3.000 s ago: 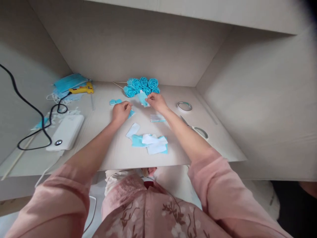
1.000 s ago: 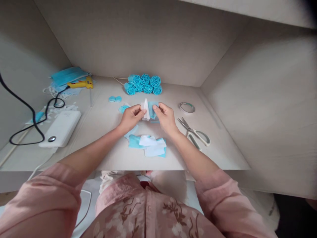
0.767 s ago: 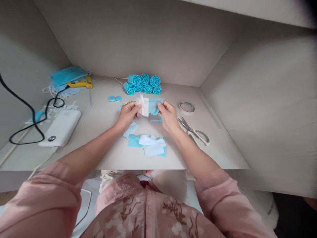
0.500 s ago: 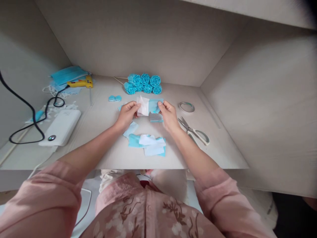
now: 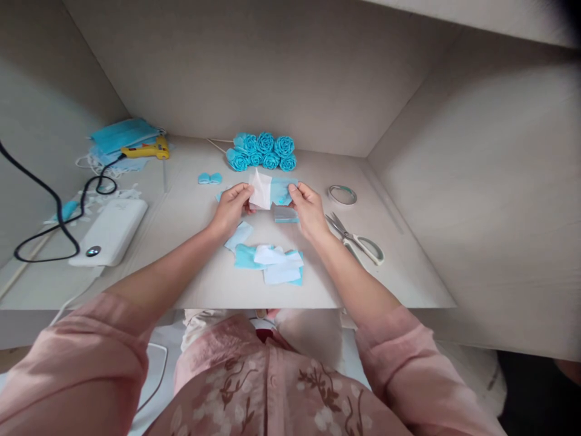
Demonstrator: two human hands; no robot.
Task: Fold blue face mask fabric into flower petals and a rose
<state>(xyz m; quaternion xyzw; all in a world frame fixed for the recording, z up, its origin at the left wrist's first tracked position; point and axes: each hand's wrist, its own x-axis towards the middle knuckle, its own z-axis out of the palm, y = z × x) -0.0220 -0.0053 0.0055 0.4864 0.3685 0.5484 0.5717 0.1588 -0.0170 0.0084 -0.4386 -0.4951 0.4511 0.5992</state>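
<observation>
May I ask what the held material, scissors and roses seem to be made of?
Held material: probably nonwoven fabric, matte, thin and sheer where blue.
Scissors: likely metal blades, from their grey sheen; dull, pale handles, perhaps plastic.
Roses: possibly similar fabric, given matte, ruffled petals.

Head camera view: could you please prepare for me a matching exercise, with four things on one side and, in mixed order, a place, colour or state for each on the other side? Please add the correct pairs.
Things:
1. scissors
2. glue gun
3. thin sheet
4. rose-shaped flowers

Descriptions:
A. yellow, near the blue masks
B. held between the left hand and right hand
C. open, partly hidden by the right forearm
D. bunched close to the back wall

Pairs: 1-C, 2-A, 3-B, 4-D
</observation>
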